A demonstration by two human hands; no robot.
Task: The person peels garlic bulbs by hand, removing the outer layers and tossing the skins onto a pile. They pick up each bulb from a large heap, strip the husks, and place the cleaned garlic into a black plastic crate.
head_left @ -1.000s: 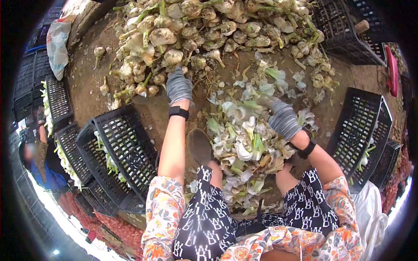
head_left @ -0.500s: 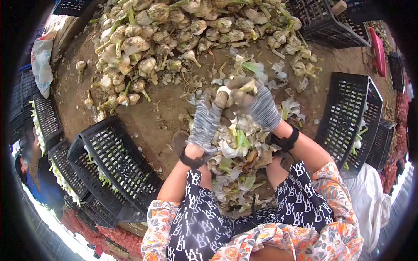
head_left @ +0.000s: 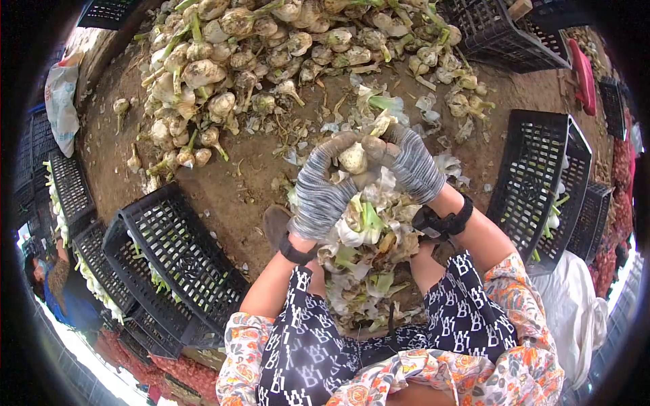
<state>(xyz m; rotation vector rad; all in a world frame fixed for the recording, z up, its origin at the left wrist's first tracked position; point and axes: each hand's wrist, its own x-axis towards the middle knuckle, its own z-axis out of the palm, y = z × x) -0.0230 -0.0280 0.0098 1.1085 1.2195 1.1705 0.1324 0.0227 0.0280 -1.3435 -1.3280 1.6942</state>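
Between my gloved hands is a garlic bulb [head_left: 353,158], pale and rounded, above the heap of peelings. My left hand [head_left: 323,191], in a grey striped glove, is closed around its left side, thumb and fingers curled. From the right, my right hand [head_left: 414,166] is closed against the same bulb, its fingertips partly hidden. A pale dry stem end [head_left: 383,123] sticks up above the right fingers; whether it joins the bulb is hidden. Below both hands, loose garlic skins and leaves [head_left: 369,227] lie piled between my feet.
A large heap of untrimmed garlic [head_left: 271,54] covers the ground ahead. Black plastic crates stand at left [head_left: 183,250] and right [head_left: 535,176], with garlic stems showing inside. A white sack [head_left: 572,318] lies at right. Another person [head_left: 64,291] is at far left.
My left hand has turned, its back now facing up and its fingers curled around the bulb. The bulb sits slightly lower and shows more. My right hand has shifted slightly right.
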